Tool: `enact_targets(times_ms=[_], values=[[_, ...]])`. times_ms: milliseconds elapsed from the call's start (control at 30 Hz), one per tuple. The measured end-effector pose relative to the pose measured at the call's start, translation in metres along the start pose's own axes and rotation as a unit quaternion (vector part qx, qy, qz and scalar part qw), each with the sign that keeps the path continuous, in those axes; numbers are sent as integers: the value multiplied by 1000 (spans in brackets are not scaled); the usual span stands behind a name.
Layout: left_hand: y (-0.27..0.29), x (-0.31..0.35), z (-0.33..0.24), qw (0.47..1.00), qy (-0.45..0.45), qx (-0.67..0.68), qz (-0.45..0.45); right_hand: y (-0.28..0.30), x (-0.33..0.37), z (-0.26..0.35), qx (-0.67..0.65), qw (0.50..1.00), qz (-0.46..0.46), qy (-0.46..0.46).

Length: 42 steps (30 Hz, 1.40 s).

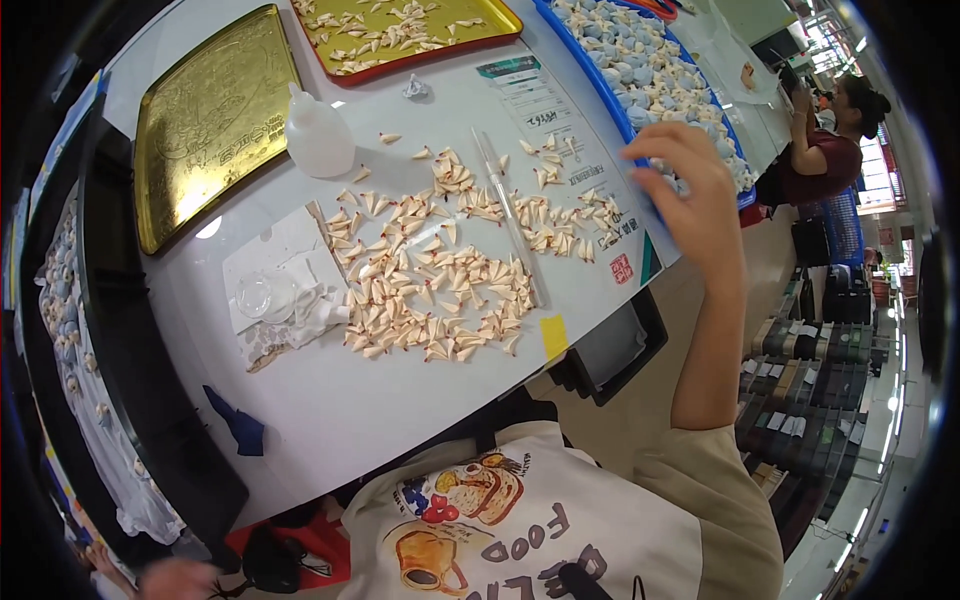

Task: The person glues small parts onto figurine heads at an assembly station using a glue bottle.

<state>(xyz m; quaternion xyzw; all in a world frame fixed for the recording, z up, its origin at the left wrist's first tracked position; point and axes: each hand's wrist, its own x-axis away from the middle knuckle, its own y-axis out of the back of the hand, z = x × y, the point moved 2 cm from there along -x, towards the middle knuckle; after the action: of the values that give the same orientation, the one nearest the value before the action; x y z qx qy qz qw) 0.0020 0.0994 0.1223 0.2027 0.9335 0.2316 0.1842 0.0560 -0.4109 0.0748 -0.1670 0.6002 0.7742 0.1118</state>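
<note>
My right hand (692, 200) is raised over the table's right edge, thumb and forefinger curved and apart, with nothing visible between them. It overlaps the near part of a blue tray (612, 105) heaped with small pale-blue and cream pieces. At the lower left rim a smeared hand (180, 580), probably my left hand, shows only in part; its fingers are blurred. Many small cream cone-shaped pieces with red tips (440, 290) lie scattered across the table. A clear narrow rod (508, 215) rests among them, partly over a printed sheet (545, 110).
Left are a white squeeze bottle (318, 135), a gold tray (215, 130) and a white board (250, 265) with a clear dish and crumpled tissue. Another gold tray (400, 65) holds more cones. A black rack (125, 300) borders the table. A person (835, 150) works at right.
</note>
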Motion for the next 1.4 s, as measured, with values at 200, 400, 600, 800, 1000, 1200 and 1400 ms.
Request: enact_targets(times_ms=[200, 400, 600, 800, 1000, 1200, 1400], values=[[39, 3, 57, 916, 230, -329, -9, -21, -12, 23, -38, 992, 107, 59], [26, -1, 60, 868, 389, -291, 108, -25, -10, 28, -42, 993, 101, 54], [11, -31, 47, 849, 409, -301, 145, -17, -1, 26, -87, 995, 18, -45], [4, -31, 41, 941, 278, -171, 87, -9, 3, 23, -166, 985, -12, -52], [7, -33, 26, 953, 249, -139, 104, -16, 5, 21, -242, 969, -1, -41], [6, -26, 15, 963, 214, -155, 52, -13, -1, 36, -247, 968, 26, 26], [8, -23, 7, 959, 181, -218, -27, -19, 2, 45, -375, 925, 57, -31]])
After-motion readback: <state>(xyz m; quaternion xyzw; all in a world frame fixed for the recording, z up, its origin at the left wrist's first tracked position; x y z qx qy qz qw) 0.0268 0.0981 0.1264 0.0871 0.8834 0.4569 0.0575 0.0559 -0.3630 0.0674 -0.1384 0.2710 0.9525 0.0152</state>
